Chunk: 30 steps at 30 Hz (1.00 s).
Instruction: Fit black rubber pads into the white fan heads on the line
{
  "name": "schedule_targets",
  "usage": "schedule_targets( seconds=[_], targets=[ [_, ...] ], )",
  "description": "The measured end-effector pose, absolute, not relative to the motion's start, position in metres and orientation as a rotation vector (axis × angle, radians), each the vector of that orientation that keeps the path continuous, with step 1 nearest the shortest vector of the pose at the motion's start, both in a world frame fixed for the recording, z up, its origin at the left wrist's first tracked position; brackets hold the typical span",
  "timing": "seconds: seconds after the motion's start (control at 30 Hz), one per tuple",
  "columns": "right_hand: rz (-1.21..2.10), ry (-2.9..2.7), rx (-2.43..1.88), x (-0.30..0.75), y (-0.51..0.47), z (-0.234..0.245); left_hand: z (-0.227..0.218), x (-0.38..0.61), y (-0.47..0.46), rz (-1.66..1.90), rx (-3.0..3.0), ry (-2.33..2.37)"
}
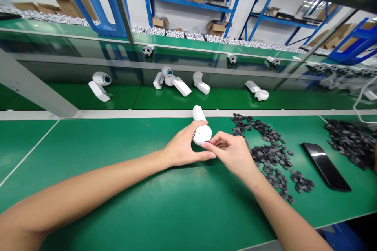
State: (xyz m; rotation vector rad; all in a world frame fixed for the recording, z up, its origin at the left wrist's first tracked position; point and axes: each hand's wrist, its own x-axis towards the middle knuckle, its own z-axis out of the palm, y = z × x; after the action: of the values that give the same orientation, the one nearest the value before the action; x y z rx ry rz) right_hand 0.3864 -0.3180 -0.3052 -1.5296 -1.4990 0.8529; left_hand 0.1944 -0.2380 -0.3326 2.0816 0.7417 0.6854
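My left hand [183, 143] is curled around a white device [202, 134] with a round head and a rectangular handle. The handle points away from me, towards the metal rail. At the near right edge of the round head, my right hand [231, 150] pinches a small black piece [207, 141], mostly hidden by the fingertips. To the right of that hand, many more flat black pieces [269, 153] lie loose on the green tabletop [118, 204].
A glossy black phone-like slab [326, 166] lies at right, beside another heap of black pieces [349, 143]. Beyond the metal rail [147, 114], several similar white devices [182, 86] rest on a green strip. A grey post [38, 82] stands at left.
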Motion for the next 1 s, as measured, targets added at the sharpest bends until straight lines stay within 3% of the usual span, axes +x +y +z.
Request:
schedule_targets(
  seconds=[0.17,0.7,0.9,1.0],
  targets=[
    [0.705,-1.569,-1.550,0.382,-0.320,-0.306,-0.332,0.195,-0.238,0.712,2.078,0.766],
    [0.733,-1.582,-1.480,0.381,-0.315,-0.316,-0.329,0.194,-0.237,0.742,2.086,0.789],
    [0.788,-1.788,-1.417,0.412,-0.312,-0.292,-0.330,0.193,-0.230,0.826,2.018,0.743],
    [0.653,-1.738,-1.595,0.446,-0.311,-0.281,-0.329,0.190,-0.227,0.863,1.988,0.691]
  ],
)
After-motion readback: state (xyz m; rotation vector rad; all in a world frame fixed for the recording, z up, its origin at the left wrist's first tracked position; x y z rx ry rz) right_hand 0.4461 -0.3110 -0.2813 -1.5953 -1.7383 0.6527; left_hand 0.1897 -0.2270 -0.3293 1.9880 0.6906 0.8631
